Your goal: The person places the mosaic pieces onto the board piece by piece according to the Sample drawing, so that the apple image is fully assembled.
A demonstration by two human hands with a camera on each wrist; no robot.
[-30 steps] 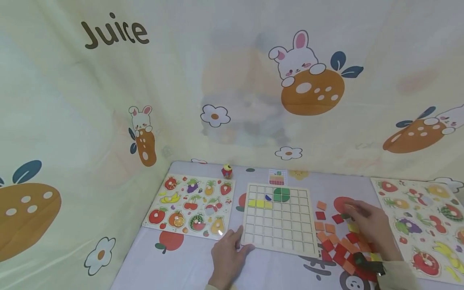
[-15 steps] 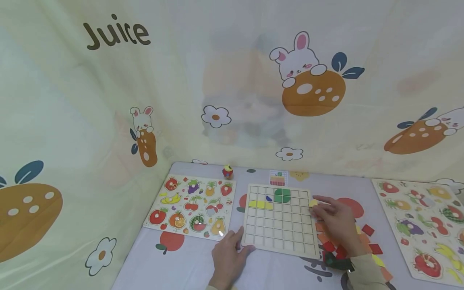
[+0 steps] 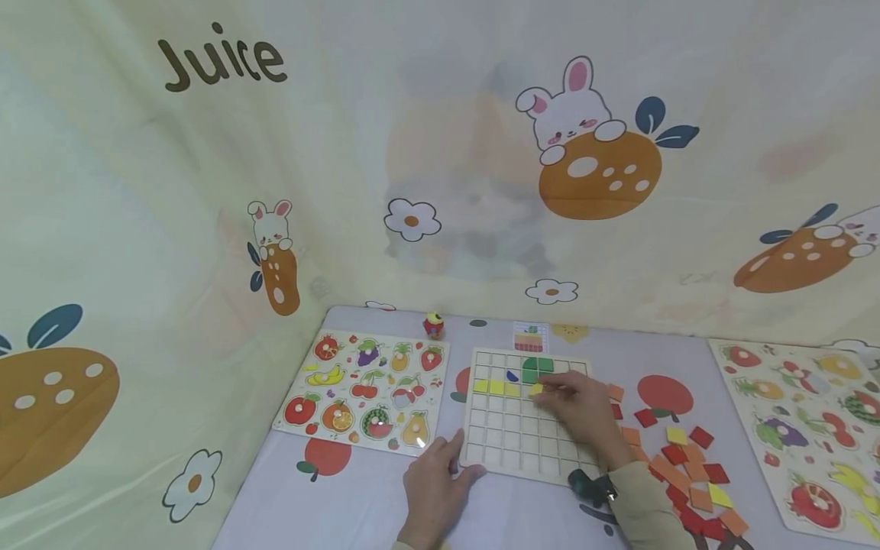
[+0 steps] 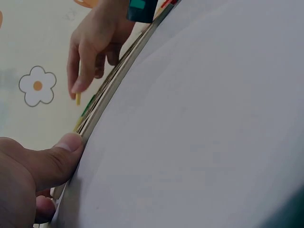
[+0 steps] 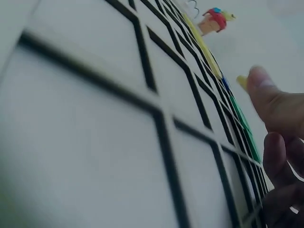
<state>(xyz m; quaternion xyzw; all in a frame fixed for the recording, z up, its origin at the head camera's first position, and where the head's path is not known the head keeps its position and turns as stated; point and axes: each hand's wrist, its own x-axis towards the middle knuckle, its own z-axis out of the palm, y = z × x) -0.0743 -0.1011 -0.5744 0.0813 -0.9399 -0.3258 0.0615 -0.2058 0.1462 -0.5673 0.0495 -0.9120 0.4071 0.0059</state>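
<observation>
A pale wooden grid board [image 3: 512, 439] lies in the middle of the table. Several yellow tiles [image 3: 496, 387] form a row in its cells, with a small blue piece [image 3: 512, 376] just above and a rounded green shape [image 3: 538, 365] to the right. My right hand [image 3: 580, 411] reaches over the board and pinches a yellow tile [image 4: 78, 98] between thumb and finger, close below the green shape. At the board's near left corner, my left hand [image 3: 435, 489] holds the edges, its thumb [image 4: 57, 161] against the near side.
Loose red, orange and yellow tiles [image 3: 690, 477] are scattered right of the board. Fruit puzzle boards lie at left [image 3: 364, 389] and right [image 3: 800, 435]. Behind the grid stand a small red and yellow toy [image 3: 434, 326] and a picture card [image 3: 531, 337]. Printed cloth walls surround the table.
My right hand has picked a yellow tile from the loose pile and carried it left over the grid board. My left hand has stayed at the corner.
</observation>
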